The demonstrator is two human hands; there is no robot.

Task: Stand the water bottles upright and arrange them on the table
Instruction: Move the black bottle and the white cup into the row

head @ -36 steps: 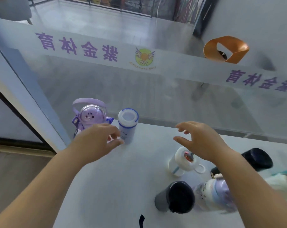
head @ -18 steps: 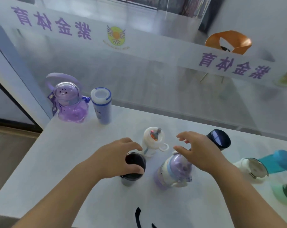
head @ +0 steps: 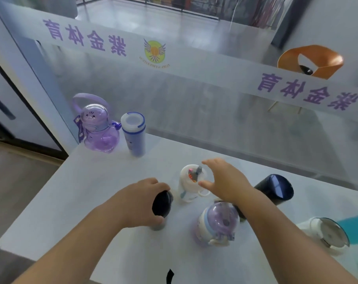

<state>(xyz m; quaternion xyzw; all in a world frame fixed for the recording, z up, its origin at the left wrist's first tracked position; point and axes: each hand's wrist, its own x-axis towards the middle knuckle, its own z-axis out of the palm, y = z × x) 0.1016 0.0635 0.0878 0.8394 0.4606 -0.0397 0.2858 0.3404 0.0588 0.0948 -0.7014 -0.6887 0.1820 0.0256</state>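
Observation:
My left hand [head: 140, 201] grips a black-lidded grey bottle [head: 162, 203] near the middle of the white table [head: 92, 191]. My right hand [head: 225, 181] hovers with fingers spread just beside a small white bottle [head: 188, 186] that stands upright. A purple-domed bottle [head: 216, 224] stands below my right wrist. Behind my right forearm a dark blue bottle [head: 274, 189] lies on its side. At the right edge a teal bottle with a white lid [head: 327, 232] also lies down. Upright at the far left corner are a purple round bottle with a handle [head: 96, 128] and a blue-and-white tumbler [head: 134, 134].
A glass wall with a frosted band of purple lettering [head: 194, 64] runs right behind the table. The table's left edge [head: 36, 199] drops to a wooden floor. An orange chair [head: 311, 60] stands beyond the glass. A black strap end [head: 170, 276] shows at the near edge.
My left hand went from the far left bottles to the black-lidded bottle and took hold of it. My right hand let go of the purple-domed bottle, now upright, and moved toward the white bottle.

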